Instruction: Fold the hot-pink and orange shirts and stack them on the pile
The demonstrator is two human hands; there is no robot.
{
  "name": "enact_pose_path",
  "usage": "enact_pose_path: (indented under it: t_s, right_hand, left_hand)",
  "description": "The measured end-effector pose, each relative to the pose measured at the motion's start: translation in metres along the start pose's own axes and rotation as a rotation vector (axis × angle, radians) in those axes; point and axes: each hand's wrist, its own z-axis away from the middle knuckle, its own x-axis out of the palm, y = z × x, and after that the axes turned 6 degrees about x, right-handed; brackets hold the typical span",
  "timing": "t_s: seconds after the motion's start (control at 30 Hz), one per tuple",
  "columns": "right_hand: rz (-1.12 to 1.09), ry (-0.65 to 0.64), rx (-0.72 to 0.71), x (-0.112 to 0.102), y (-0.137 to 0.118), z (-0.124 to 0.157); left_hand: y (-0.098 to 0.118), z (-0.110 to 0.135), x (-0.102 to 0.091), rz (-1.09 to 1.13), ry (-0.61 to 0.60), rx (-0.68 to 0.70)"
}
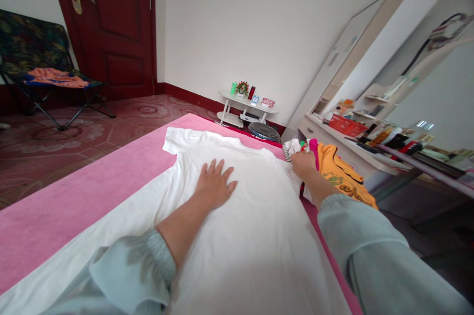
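Observation:
A white T-shirt (244, 226) lies spread flat on a pink bed cover (74, 196). My left hand (215, 184) rests palm down on the middle of the shirt, fingers stretched out and slightly apart. My right hand (302, 163) is at the shirt's right edge, near its far sleeve, with the fingers curled round the white cloth there. Right beside that hand sits a heap of clothes (333, 167), with an orange printed garment on top and bits of pink, green and white cloth showing.
A folding chair (40, 63) with an orange cloth stands by a dark red door (111, 23). A small white side table (246, 105) with small items is against the far wall. A dressing table (355, 142) with bottles and a red basket stands at the right.

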Motion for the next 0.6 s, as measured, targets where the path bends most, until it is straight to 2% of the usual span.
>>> enact_pose_path:
  t_s: [0.13, 0.27, 0.4, 0.6]
  right_hand:
    - [0.040, -0.029, 0.055, 0.000, 0.005, -0.003]
    - [0.045, -0.070, 0.014, 0.013, -0.006, 0.004]
    - [0.061, -0.027, 0.007, 0.019, -0.012, 0.006]
    - [0.100, 0.062, 0.070, 0.014, -0.001, -0.001]
  left_hand:
    - [0.000, 0.000, 0.002, -0.010, -0.003, -0.007]
    - [0.000, 0.000, 0.001, -0.015, 0.000, -0.001]
    - [0.001, 0.001, -0.002, -0.010, -0.015, -0.006]
    - [0.002, 0.001, -0.003, -0.007, -0.011, -0.009]
